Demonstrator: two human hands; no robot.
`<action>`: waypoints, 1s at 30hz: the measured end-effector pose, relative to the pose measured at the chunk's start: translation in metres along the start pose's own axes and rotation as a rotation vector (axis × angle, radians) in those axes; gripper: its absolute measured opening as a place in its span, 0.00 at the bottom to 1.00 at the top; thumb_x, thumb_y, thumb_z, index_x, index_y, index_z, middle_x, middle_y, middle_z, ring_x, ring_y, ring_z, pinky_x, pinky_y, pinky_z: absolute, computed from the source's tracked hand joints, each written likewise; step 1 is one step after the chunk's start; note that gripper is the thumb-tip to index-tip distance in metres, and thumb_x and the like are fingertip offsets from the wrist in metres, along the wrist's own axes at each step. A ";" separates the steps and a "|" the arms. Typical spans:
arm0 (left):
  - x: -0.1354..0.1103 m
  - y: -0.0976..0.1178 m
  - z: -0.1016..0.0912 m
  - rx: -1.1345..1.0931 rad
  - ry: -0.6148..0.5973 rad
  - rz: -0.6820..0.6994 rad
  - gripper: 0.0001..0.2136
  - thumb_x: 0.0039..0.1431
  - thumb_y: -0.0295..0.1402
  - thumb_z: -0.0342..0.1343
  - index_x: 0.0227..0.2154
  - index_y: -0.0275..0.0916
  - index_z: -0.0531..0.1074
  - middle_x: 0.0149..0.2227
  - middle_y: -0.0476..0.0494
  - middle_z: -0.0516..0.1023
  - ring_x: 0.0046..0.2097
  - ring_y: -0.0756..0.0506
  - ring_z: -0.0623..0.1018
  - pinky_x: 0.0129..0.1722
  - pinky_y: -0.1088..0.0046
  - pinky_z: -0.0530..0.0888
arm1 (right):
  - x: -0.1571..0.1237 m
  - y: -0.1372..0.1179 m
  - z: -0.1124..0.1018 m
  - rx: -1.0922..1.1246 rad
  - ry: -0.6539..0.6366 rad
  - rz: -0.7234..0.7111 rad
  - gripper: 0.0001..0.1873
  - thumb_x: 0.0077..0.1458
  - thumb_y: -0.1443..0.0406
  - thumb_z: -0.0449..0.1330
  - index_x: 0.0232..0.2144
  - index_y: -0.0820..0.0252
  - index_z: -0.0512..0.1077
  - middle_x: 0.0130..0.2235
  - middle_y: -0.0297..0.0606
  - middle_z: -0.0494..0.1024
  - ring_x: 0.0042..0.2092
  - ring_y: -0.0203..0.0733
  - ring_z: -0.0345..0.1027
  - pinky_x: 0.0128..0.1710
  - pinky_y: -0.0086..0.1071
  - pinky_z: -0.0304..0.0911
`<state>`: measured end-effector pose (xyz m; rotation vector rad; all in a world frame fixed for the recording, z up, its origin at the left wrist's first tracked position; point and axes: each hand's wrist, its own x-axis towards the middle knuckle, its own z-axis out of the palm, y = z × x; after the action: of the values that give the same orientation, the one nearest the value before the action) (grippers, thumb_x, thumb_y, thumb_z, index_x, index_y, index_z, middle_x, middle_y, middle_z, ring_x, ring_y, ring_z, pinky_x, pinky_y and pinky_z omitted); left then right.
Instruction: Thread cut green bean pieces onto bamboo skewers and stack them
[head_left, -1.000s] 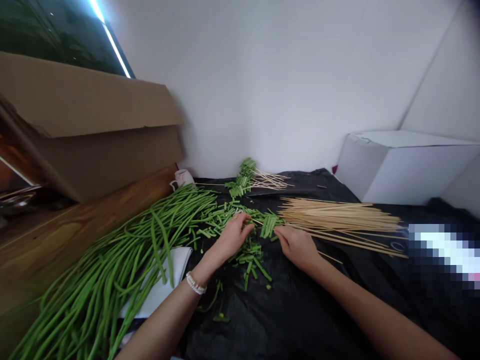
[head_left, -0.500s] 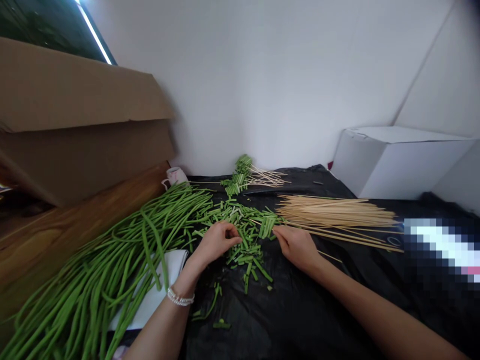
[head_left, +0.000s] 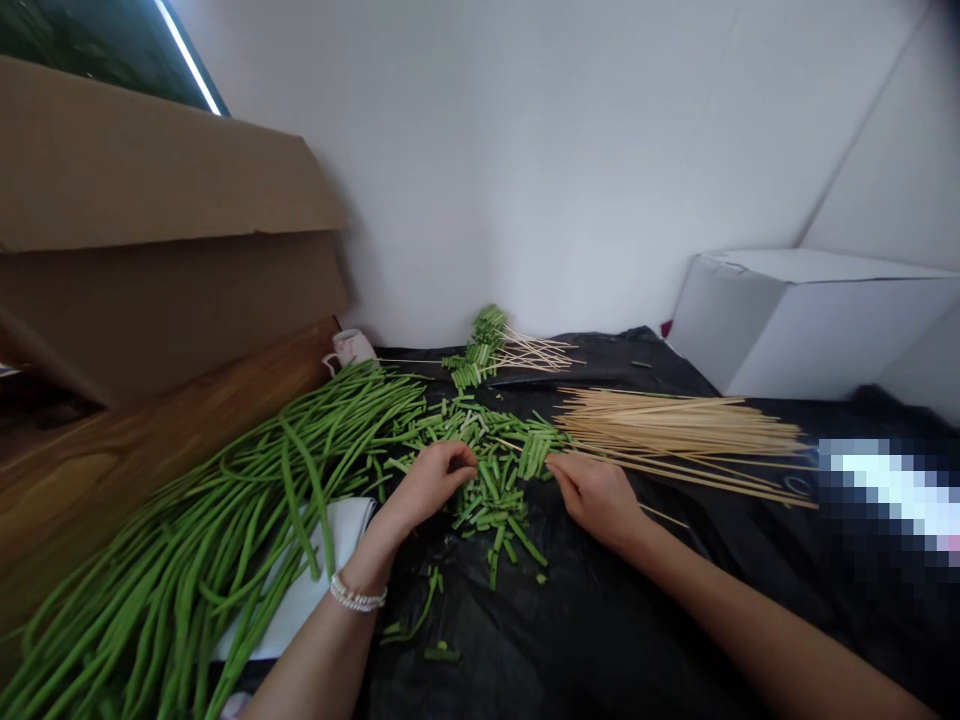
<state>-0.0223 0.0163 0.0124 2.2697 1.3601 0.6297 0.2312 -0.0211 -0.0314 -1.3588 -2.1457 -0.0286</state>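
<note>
My right hand (head_left: 600, 495) is closed around a bamboo skewer (head_left: 664, 516), whose blunt end sticks out behind the fist. Cut green bean pieces (head_left: 535, 455) sit side by side on that skewer, just left of the fingers. Over the pile of cut bean pieces (head_left: 491, 510), my left hand (head_left: 439, 480) has thumb and fingertips drawn together in a pinch; whether a piece is between them cannot be made out. Long whole green beans (head_left: 217, 540) lie in a large heap to the left, partly over a white sheet (head_left: 341, 540).
Loose bamboo skewers (head_left: 682, 425) lie to the right on black plastic sheeting (head_left: 600, 640). Filled bean skewers (head_left: 480, 350) are stacked at the back beside a pink-and-white mug (head_left: 352, 348). A cardboard box (head_left: 172, 210) stands left, a white box (head_left: 847, 330) right.
My left hand has pulled back very slightly to the left, its fingertips still close together. My right hand keeps its hold on the skewer. The view has shifted a little.
</note>
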 end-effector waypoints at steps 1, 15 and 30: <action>0.001 0.000 0.000 -0.017 0.035 -0.020 0.05 0.52 0.32 0.56 0.29 0.38 0.75 0.28 0.47 0.77 0.32 0.46 0.74 0.33 0.72 0.67 | 0.000 0.000 0.000 0.005 0.004 -0.004 0.15 0.63 0.65 0.47 0.38 0.56 0.74 0.38 0.38 0.79 0.40 0.38 0.71 0.39 0.27 0.60; 0.008 -0.008 0.003 -0.777 0.277 -0.287 0.17 0.44 0.41 0.65 0.35 0.36 0.79 0.36 0.42 0.81 0.37 0.45 0.78 0.38 0.70 0.71 | -0.003 -0.010 -0.003 0.087 0.014 -0.053 0.16 0.64 0.65 0.45 0.40 0.58 0.73 0.38 0.39 0.79 0.41 0.38 0.72 0.43 0.27 0.62; 0.005 0.007 0.009 -1.103 0.173 -0.362 0.14 0.41 0.36 0.69 0.32 0.36 0.79 0.31 0.46 0.79 0.34 0.51 0.75 0.34 0.78 0.68 | -0.004 -0.006 0.003 0.108 0.100 -0.117 0.14 0.63 0.66 0.47 0.40 0.59 0.73 0.38 0.40 0.79 0.40 0.38 0.73 0.42 0.27 0.63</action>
<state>-0.0108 0.0166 0.0100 1.0870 1.0342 1.0994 0.2258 -0.0267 -0.0342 -1.1465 -2.1089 -0.0262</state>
